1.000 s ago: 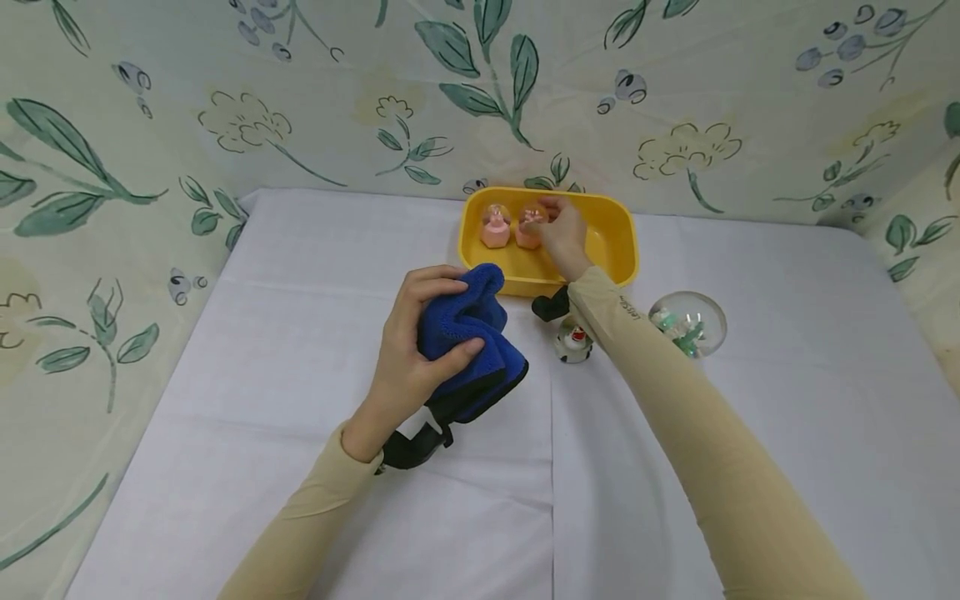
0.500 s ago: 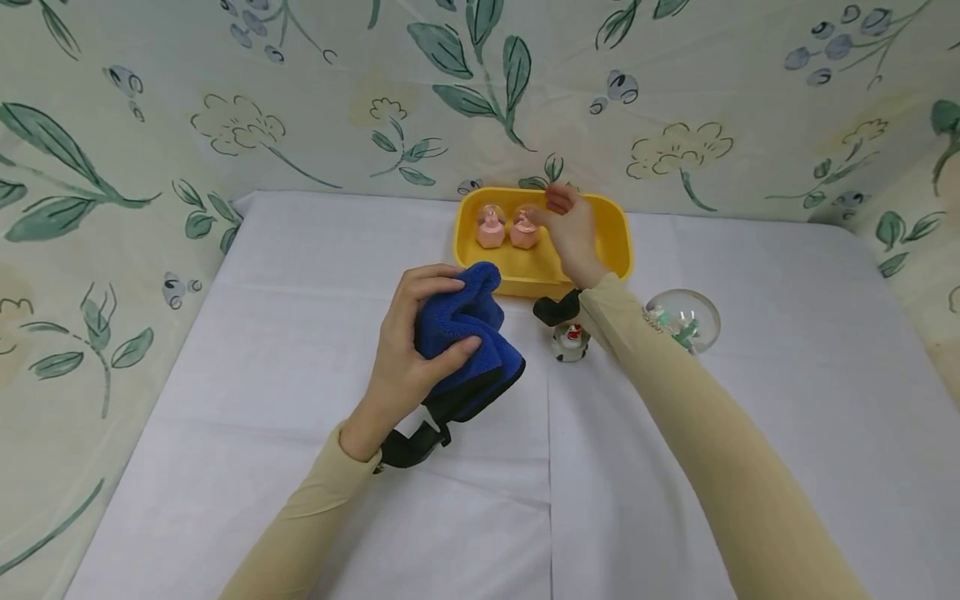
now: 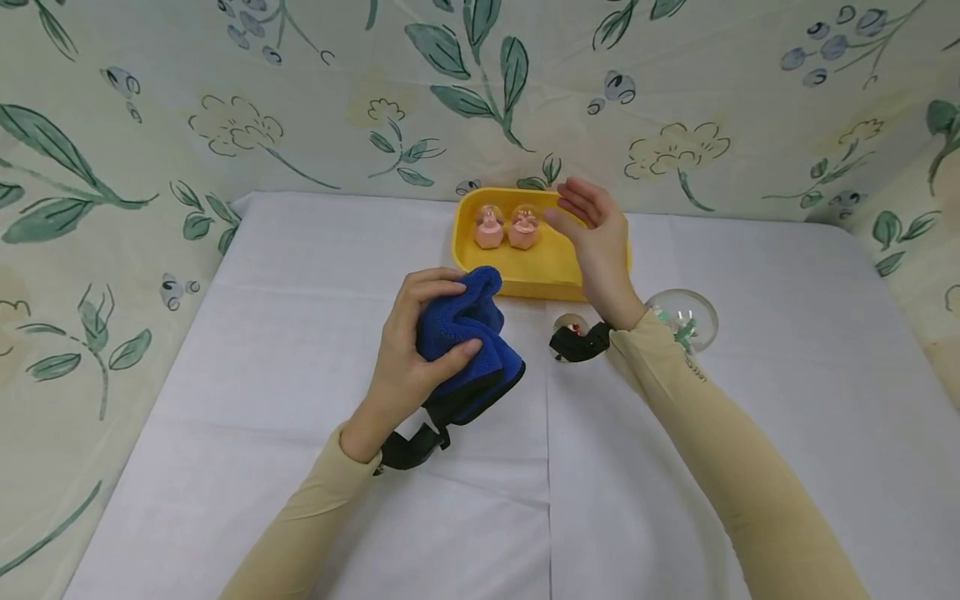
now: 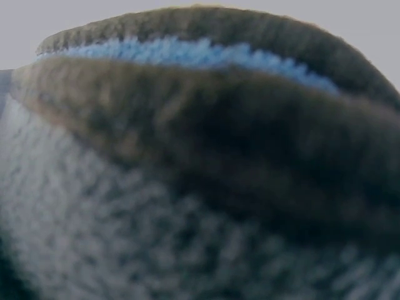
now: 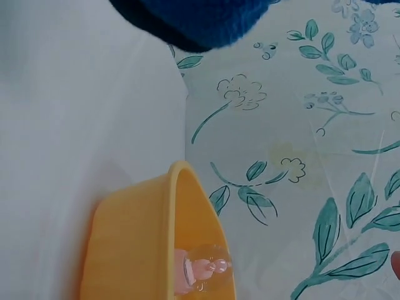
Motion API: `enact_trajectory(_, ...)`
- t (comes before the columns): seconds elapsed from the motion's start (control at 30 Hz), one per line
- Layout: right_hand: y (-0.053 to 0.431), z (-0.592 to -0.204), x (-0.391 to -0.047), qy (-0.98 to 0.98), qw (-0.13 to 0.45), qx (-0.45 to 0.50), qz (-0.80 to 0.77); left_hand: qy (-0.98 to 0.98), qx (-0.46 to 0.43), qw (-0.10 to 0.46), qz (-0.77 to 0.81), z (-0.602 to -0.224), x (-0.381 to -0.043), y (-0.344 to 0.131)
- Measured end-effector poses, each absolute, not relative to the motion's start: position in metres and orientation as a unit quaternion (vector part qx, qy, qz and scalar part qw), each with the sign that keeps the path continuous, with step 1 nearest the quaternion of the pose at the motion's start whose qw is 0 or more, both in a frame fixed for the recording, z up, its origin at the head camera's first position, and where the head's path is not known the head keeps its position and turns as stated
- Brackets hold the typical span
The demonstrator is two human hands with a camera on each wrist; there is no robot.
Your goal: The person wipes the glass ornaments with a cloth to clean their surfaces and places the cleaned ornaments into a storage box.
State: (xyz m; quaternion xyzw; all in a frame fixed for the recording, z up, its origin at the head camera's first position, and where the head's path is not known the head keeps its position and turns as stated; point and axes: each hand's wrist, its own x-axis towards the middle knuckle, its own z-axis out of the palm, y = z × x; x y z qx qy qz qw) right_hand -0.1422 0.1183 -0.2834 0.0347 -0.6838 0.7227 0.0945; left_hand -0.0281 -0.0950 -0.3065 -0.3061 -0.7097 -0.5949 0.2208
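My left hand [image 3: 411, 350] grips a bunched blue cloth [image 3: 472, 342] with black edging, thumb in front and fingers over the top. In the left wrist view the cloth's blurred folds [image 4: 187, 112] fill most of the picture. Two small pink snow globes [image 3: 489, 229] stand side by side in the left half of a yellow tray [image 3: 540, 285]. Over the tray's right end, my right hand [image 3: 600, 246] hovers with fingers loosely bent and nothing between them. One pink globe [image 5: 200, 270] shows inside the tray in the right wrist view.
A small globe with a red-and-white figure [image 3: 572, 322] stands in front of the tray, partly behind the black wrist mount [image 3: 581, 343]. A larger clear dome with green and white pieces [image 3: 686, 317] sits right of it, partly behind the right sleeve. Flowered fabric [image 3: 300, 100] backs the white table.
My right hand has let go of the right pink globe, leaving it in the tray, and has drawn back to the right. The left hand keeps holding the cloth in place.
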Motion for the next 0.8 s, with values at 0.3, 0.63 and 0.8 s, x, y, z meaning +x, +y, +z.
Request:
enact_trajectory(0.3, 0.128, -0.276, -0.114, -0.671, 0.114, 0.06, 0.73, -0.713, -0.306, 0.221, -0.591, -0.308, -0.027, -0.094)
enact_trajectory(0.63, 0.139, -0.284, -0.085, -0.653, 0.101, 0.055, 0.748, -0.713, -0.305, 0.224, -0.59, -0.308, -0.028, -0.094)
enact_trajectory(0.8, 0.145, -0.3, -0.071, -0.657, 0.086, 0.042, 0.748, -0.714, -0.307, 0.224, -0.588, -0.308, -0.028, -0.095)
